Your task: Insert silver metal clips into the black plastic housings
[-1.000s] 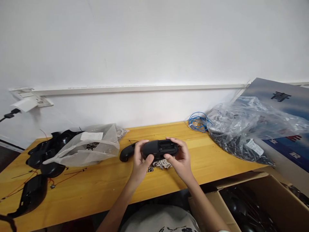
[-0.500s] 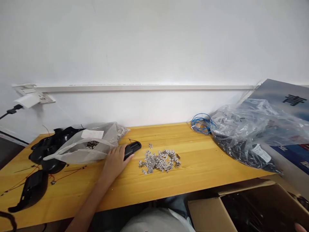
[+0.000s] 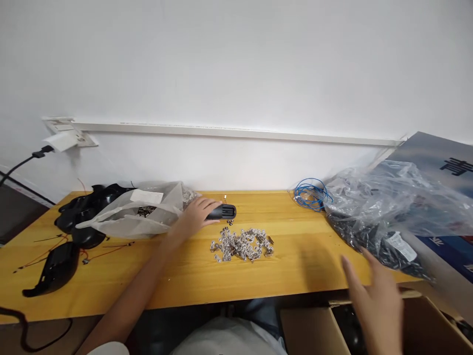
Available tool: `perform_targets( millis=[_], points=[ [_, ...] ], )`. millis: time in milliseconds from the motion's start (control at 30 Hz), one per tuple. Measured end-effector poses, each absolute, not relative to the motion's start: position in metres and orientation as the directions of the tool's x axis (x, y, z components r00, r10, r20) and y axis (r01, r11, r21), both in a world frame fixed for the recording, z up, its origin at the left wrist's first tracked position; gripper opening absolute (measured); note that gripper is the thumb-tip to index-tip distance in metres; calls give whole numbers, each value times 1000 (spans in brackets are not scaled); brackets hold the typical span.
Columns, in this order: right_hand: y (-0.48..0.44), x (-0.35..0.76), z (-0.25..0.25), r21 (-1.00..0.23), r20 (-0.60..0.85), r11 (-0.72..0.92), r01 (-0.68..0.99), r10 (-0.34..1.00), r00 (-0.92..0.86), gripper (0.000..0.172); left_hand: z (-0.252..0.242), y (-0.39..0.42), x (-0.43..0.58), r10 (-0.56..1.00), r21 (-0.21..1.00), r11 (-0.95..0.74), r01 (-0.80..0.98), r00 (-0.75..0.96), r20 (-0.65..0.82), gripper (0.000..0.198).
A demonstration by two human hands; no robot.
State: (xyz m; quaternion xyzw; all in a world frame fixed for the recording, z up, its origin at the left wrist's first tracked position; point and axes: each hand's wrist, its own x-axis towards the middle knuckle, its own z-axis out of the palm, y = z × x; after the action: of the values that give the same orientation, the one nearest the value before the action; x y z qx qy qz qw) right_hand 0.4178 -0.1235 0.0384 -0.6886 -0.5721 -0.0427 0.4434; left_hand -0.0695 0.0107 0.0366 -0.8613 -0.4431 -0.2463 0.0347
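In the head view, the left hand (image 3: 197, 214) has its fingers together, clamped on the near end of a slim black ribbed plastic piece (image 3: 225, 212). The piece rests on a yellow pine tabletop (image 3: 295, 266), its long axis level, free end pointing to 3 o'clock. A loose pile of clear glittering beads (image 3: 242, 245) lies at its 5 o'clock, unsorted. The blurred right hand (image 3: 375, 301), fingers spread apart, hangs above a brown cardboard box (image 3: 306, 325).

Bright, even light washes the white wall (image 3: 236, 64) without harsh glare. A soft shadow (image 3: 318, 266) falls across the wooden tabletop (image 3: 284, 286) toward the right, where the right hand (image 3: 375, 310) is motion-blurred. Wide-angle distortion bends the edges.
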Motion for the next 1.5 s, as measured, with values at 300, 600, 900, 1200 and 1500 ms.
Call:
perform_targets(
  millis=[300,600,900,1200,1500],
  points=[
    [48,208,73,-777,261,510,369,794,-549,37,50,17,-49,684,326,-680,657,408,605,57],
    [50,154,43,-938,286,313,151,942,-175,50,16,5,2,924,962,-208,178,-287,253,49],
    [84,195,31,-792,169,441,422,823,-542,53,13,41,-18,919,992,-118,-34,-382,96,37],
    [86,211,7,-847,157,461,265,693,-704,27,-6,44,-31,991,968,17,-251,-125,-50,50],
    [83,192,4,-736,280,629,250,619,-733,15,-11,42,-40,994,930,76,-359,98,-44,61]
  ],
)
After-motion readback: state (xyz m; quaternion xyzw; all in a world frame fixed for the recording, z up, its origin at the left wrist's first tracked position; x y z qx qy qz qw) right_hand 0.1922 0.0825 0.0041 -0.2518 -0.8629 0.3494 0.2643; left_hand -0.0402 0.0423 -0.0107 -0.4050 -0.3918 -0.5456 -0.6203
